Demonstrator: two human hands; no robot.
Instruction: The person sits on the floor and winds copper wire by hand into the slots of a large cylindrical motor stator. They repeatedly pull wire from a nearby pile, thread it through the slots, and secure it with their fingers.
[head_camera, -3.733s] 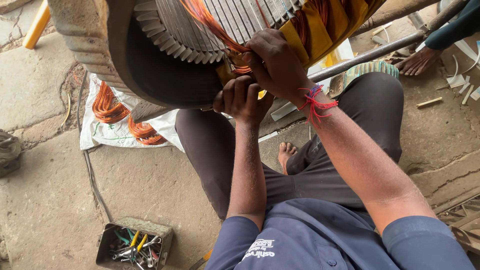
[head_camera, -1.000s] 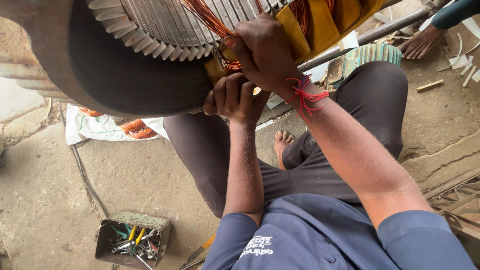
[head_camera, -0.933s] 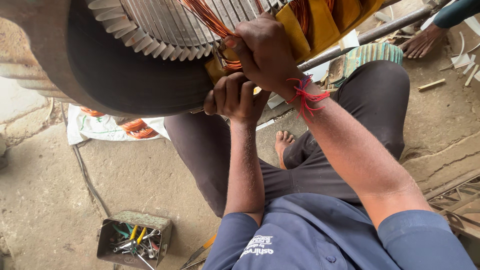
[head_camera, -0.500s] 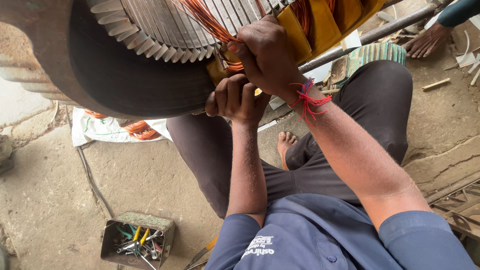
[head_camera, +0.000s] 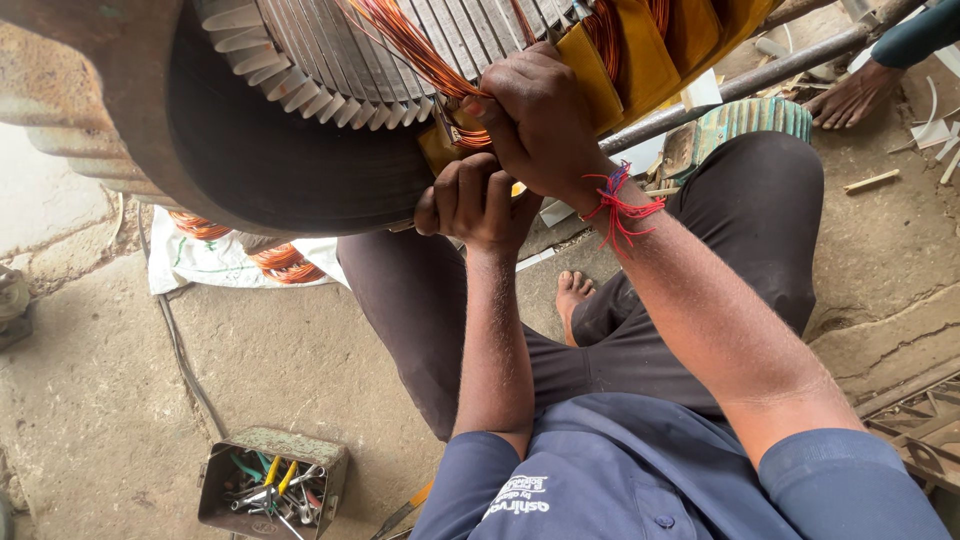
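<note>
Concrete floor (head_camera: 130, 400) fills the lower left. At upper centre, the right hand (head_camera: 540, 120) is clamped on copper winding wire (head_camera: 420, 45) at the stator core (head_camera: 300, 90); the left hand (head_camera: 478, 195) is curled shut under the rim. Coil insertion seems in progress; next the wire needs firm pressing into its slot. Against earlier frames, the grip is unchanged and the view sits closer.

- The big stator (head_camera: 250, 130) hangs above my lap, its slotted core (head_camera: 330, 60) facing me.
- My right hand (head_camera: 540, 120) presses on the wire bundle (head_camera: 420, 45) at the core's rim; my left hand (head_camera: 475, 200) sits just below it, touching the edge.
- The tool tin (head_camera: 272, 483) lies on the floor (head_camera: 120, 400), left of my knee.
- Coils on a sack (head_camera: 225, 262) lie under the stator.
- Another person's hand (head_camera: 850, 95) rests far right, beside the bar (head_camera: 740, 80).
</note>
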